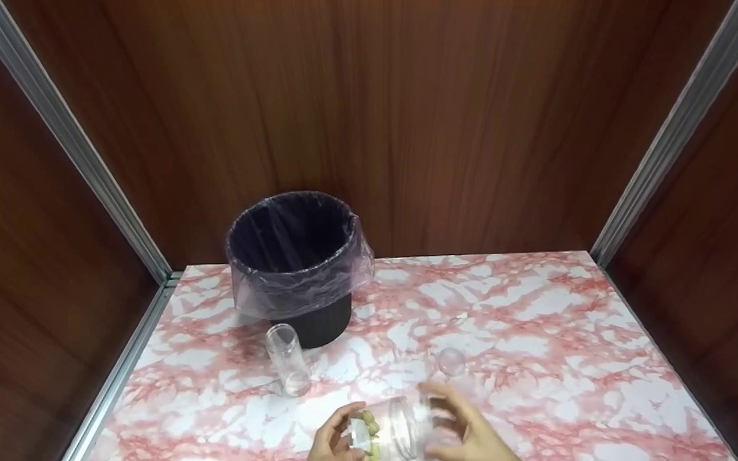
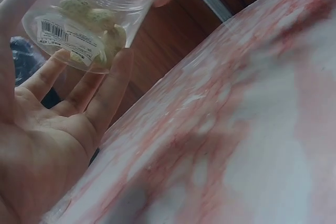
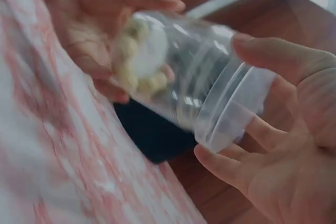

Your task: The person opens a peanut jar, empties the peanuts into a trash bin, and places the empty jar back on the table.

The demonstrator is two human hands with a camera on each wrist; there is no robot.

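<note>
A clear plastic jar [image 1: 389, 422] lies tilted on its side between both hands near the front of the table. Unshelled peanuts [image 2: 102, 19] are gathered at its base, behind a white barcode label [image 2: 68, 40]. My left hand [image 1: 337, 435] holds the base end, thumb and fingers around it. At the other end, the right hand [image 1: 471, 432] grips the translucent lid [image 3: 239, 111] with thumb and fingertips spread around its rim. Left of the hands, a second clear plastic jar [image 1: 289, 362] stands uncovered.
A black bin [image 1: 318, 326] with a purplish liner bag stands at the back left, just behind the uncovered jar. A round clear lid [image 1: 451, 362] lies on the pink-and-white marbled table [image 1: 548, 358]. Wooden panels [image 1: 407, 128] enclose the back and sides.
</note>
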